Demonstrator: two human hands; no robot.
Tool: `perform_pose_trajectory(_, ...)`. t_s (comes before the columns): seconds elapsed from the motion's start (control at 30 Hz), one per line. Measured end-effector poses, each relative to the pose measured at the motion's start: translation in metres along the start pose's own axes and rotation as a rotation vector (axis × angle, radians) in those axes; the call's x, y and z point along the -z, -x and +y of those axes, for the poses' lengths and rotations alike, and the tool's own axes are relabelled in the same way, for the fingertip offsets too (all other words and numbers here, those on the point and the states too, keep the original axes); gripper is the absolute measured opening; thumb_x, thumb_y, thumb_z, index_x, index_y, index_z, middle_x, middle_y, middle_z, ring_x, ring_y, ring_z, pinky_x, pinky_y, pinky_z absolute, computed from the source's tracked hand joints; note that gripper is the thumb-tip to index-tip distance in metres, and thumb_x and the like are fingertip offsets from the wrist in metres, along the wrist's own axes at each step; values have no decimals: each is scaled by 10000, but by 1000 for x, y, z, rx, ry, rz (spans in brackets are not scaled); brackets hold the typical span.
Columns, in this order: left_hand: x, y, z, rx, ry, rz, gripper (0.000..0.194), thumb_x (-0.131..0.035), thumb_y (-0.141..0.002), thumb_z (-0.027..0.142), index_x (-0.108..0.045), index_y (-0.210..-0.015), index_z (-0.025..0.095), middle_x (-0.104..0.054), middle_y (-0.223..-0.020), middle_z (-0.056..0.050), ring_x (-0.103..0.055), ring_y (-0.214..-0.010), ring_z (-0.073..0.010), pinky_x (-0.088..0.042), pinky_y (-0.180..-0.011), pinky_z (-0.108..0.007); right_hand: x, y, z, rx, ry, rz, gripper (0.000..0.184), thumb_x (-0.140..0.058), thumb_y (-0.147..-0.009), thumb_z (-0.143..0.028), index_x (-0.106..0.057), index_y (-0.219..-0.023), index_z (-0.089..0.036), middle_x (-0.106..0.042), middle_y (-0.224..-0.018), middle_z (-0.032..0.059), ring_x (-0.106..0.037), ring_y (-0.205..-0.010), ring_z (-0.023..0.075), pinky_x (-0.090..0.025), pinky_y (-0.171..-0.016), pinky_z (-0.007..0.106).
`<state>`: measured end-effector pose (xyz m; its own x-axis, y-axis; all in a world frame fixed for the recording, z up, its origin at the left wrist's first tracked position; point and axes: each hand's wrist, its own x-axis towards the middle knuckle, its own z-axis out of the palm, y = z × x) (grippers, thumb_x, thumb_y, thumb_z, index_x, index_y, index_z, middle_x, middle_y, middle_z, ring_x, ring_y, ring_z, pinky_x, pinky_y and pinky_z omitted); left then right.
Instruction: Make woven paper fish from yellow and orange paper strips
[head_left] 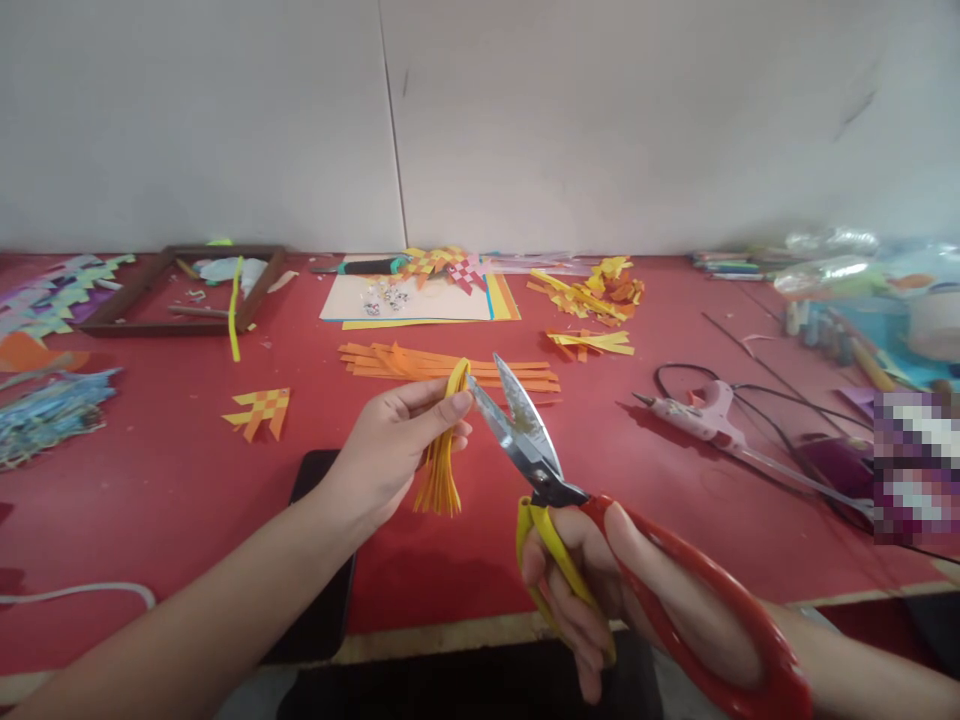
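One yellow bundle (442,470) of folded strips is pinched upright between the thumb and fingers of the left hand (409,435), loop at the top, ends hanging over the worktop (420,595). The right hand (589,580) is wrapped around the handles of the scissors (551,487), whose blades stand parted, one tip just beside the loop and the left thumb.

That closeness looks like the chief risk: closing the blades with the thumb so near could nick it. A slack pinch might let the strips fan out or slip, and a twisted bundle would invite a ragged cut. (The blades look stained, so they may drag.)

The worktop is red, pale along its front edge, and busy. Orange strips (480,372) lie behind the bundle; a checkered piece (262,410) and a partly covered phone (319,575) sit to the left, a glue gun (701,412) to the right. A brown frame (161,327) and stacked paper (442,305) lie toward the back, before a grey wall (600,120) with a dark vertical seam.
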<state>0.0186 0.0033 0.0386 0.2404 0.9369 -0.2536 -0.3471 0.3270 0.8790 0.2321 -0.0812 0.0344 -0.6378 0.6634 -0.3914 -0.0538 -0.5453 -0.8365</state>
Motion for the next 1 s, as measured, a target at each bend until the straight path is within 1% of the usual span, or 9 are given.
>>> perform_pose_trajectory(0.13, 1, 0, -1, 46, 46, 0, 164, -819, -704, 298, -766, -817, 191, -635, -691, 19, -584, -587, -52, -496, -594, -164, -9, -1, -5, 8, -129, 50, 684, -336, -836, -777, -619, -897, -157, -493, -562, -3, -495, -472, 118, -534, -482, 296)
perform_pose_trajectory(0.37, 3, -1, -2, 165, 136, -9, 185, -822, -702, 278, -744, -817, 154, -632, -664, 13, -593, -580, -67, -532, -581, -185, -17, 0, -10, -65, -284, 41, 721, -343, -825, -783, -637, -873, -126, -489, -523, -3, -518, -456, 107, -506, -460, 250)
perform_pose_trajectory(0.6, 0, -2, 1, 210, 193, -9, 166, -822, -701, 273, -726, -754, 149, -625, -608, 10, -591, -563, -77, -545, -568, -190, -19, 1, -12, -94, -291, 19, 731, -303, -828, -792, -614, -864, -132, -478, -520, -5, -520, -471, 106, -467, -473, 217)
perform_pose_trajectory(0.7, -1, -2, 3, 209, 200, 10, 146, -804, -725, 265, -742, -795, 154, -677, -690, -10, -591, -574, -72, -552, -574, -191, -22, 4, -16, -67, -242, 37, 700, -306, -824, -792, -596, -862, -156, -454, -549, -14, -476, -487, 111, -474, -467, 242)
perform_pose_trajectory(0.77, 0, -1, 5, 213, 202, 37, 140, -781, -754, 250, -753, -855, 156, -724, -818, -38, -592, -587, -64, -559, -588, -192, -16, 8, -19, -13, -117, 107, 662, -291, -846, -765, -589, -889, -176, -457, -572, -10, -460, -505, 127, -485, -491, 279)
perform_pose_trajectory(0.83, 1, 0, 6, 214, 209, 52, 138, -758, -778, 233, -757, -895, 160, -742, -924, -61, -597, -604, -62, -563, -596, -194, -1, 12, -21, 52, 148, 250, 606, -304, -875, -719, -595, -909, -189, -481, -575, 0, -463, -519, 143, -456, -516, 291)
perform_pose_trajectory(0.9, 3, 2, 6, 206, 221, 51, 126, -747, -788, 224, -760, -901, 168, -745, -960, -66, -607, -624, -68, -569, -607, -201, 20, 13, -23, 47, 520, 412, 519, -440, -846, -690, -609, -881, -200, -498, -566, 0, -454, -512, 147, -372, -486, 277)
perform_pose_trajectory(0.97, 4, 2, 4, 204, 220, 43, 122, -749, -786, 222, -765, -897, 175, -745, -974, -64, -614, -649, -74, -576, -633, -212, 42, 12, -23, -37, 945, 477, 414, -652, -729, -617, -602, -711, -207, -486, -542, -9, -423, -489, 135, -284, -472, 265)
perform_pose_trajectory(1.0, 5, 3, 4, 205, 214, 39, 127, -755, -781, 226, -768, -898, 178, -743, -984, -63, -617, -667, -76, -578, -652, -214, 51, 11, -22, -56, 1149, 592, 384, -692, -700, -582, -597, -661, -212, -496, -522, -4, -432, -489, 142, -262, -479, 265)
